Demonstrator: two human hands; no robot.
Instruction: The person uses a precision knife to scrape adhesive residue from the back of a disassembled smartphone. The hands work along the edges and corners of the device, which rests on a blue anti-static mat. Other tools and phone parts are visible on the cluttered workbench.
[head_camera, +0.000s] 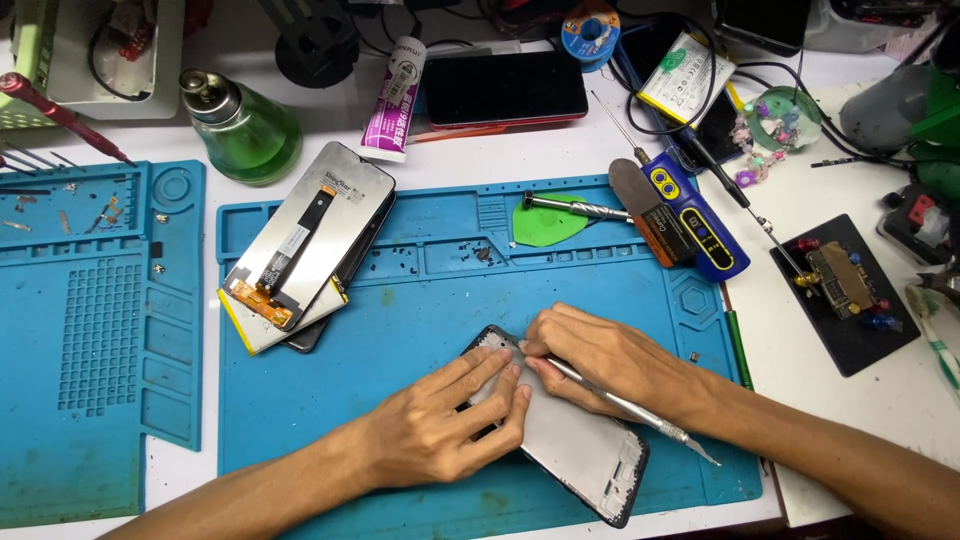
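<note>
Phone frame (585, 440), black-rimmed with a pale grey inner plate, is laid diagonally on the blue silicone repair mat (400, 330), near the mat's front edge and right of its middle. It is pressed down by the left hand (450, 425), whose fingers (500, 385) are laid flat and close together across the frame's upper half. A thin metal pry tool (625, 405) is pinched between thumb and forefinger of the right hand (600, 360), its tip set at the frame's upper edge just beside the left fingertips, its handle trailing toward the mat's front right corner.

At the mat's left side, a detached phone screen (305, 235) with an orange flex cable is stacked face down on another phone body. Near the mat's back edge a green triangular pick (545, 225) is lain under a metal screwdriver (575, 207), and a blue and yellow handheld tool (690, 220) is placed at the back right corner. Beyond the mat, on the white counter (560, 150), a green glass bottle (245, 125), a white and purple glue tube (395, 100) and a dark phone (505, 88) are seen. A second blue mat (95, 330) is spread at the counter's left edge.
</note>
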